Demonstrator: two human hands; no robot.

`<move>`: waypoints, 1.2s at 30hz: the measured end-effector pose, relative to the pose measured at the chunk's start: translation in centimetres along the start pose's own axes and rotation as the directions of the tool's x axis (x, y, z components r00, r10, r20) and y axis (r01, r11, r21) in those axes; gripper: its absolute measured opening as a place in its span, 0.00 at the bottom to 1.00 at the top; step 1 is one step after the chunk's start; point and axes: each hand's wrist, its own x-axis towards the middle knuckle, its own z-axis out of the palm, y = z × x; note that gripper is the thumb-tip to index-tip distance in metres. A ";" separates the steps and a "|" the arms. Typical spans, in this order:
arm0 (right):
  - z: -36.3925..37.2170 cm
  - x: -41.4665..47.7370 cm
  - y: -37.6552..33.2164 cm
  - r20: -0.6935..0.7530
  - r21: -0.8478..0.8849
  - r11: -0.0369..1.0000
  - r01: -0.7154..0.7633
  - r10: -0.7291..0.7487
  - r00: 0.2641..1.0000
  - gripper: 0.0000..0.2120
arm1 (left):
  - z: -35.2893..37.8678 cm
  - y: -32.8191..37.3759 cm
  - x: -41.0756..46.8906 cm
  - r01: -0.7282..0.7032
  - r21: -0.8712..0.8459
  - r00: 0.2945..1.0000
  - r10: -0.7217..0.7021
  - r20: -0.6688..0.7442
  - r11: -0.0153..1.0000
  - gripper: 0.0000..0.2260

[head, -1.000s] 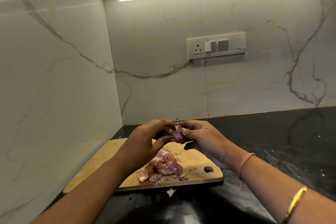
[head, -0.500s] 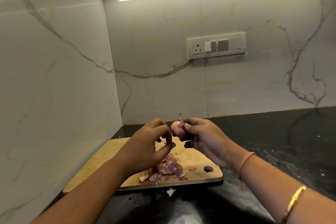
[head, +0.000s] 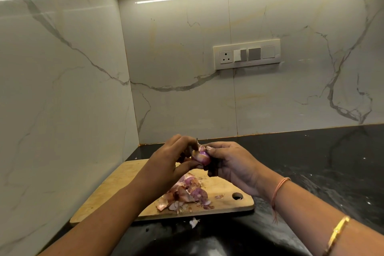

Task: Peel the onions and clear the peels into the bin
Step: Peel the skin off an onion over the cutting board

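A small purple onion [head: 200, 155] is held in the air above the wooden cutting board [head: 116, 197]. My right hand [head: 232, 165] grips it from the right, thumb on top. My left hand [head: 170, 160] pinches the onion's left side, with fingers over its top and the thumb under it. A heap of purple and brown onion peels [head: 185, 193] lies on the board below the hands, partly hidden by my left forearm. One pale scrap of peel [head: 194, 222] lies on the black counter just in front of the board. No bin is in view.
The board sits in the corner of a black stone counter [head: 311, 162], with marble walls to the left and behind. A switch and socket plate [head: 246, 54] is on the back wall. The counter stretches away to the right of the board.
Half a second ago my left hand was off the onion, a little lower and to the left. It has come back up and now pinches the onion again. The right hand has barely moved.
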 end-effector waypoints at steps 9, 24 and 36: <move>-0.3 0.3 0.1 0.047 0.060 0.998 -0.018 0.015 0.999 0.12 | 0.3 0.2 0.0 -0.003 -0.100 0.996 -0.005 -0.084 0.995 0.12; -0.4 0.4 0.1 0.089 0.012 0.999 -0.035 0.034 0.995 0.15 | 0.0 0.6 -0.3 0.073 -0.275 0.995 -0.051 0.084 0.959 0.14; -0.9 0.3 -0.1 0.054 0.010 1.000 0.008 -0.009 0.998 0.11 | -0.4 0.6 -0.2 0.056 -0.204 0.996 -0.042 0.074 0.977 0.11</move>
